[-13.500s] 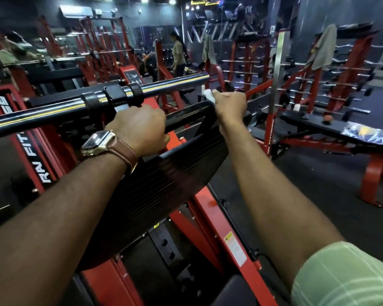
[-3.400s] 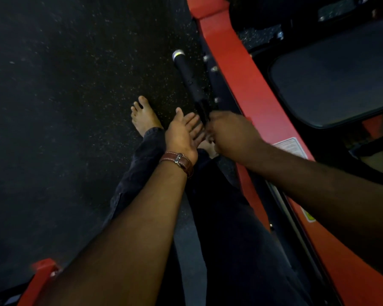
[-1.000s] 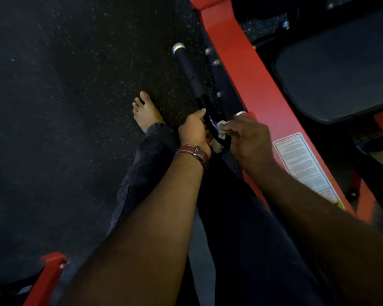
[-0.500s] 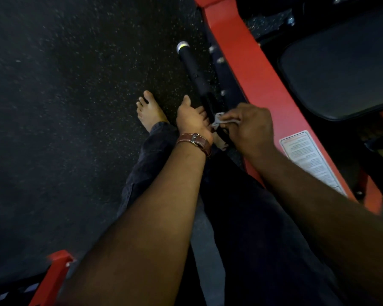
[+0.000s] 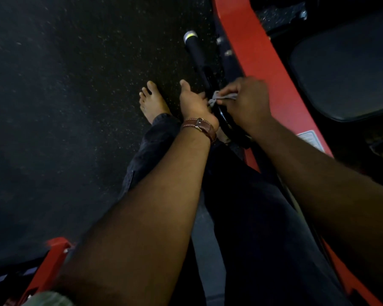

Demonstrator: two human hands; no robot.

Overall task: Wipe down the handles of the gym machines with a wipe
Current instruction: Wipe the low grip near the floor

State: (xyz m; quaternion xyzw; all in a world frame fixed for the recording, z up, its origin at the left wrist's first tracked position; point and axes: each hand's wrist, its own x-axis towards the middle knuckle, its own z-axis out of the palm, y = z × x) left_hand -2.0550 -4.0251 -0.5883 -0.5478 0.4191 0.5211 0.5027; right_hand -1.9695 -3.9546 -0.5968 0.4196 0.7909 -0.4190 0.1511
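Beside the red frame (image 5: 252, 54) of a gym machine, a black handle (image 5: 196, 54) juts over the speckled floor (image 5: 75, 85). The right hand (image 5: 247, 102) pinches a grey wipe (image 5: 219, 98) at the handle's base; the left hand (image 5: 192, 102) rests there, its grip hidden. The bunched wipe could slip free or skip the handle's far end.

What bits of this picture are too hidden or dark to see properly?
- Head view: the lower part of the black handle is hidden behind the left hand and right hand.
- The wipe is mostly covered by the right hand's fingers.
- The white label on the red frame is too blurred to read.
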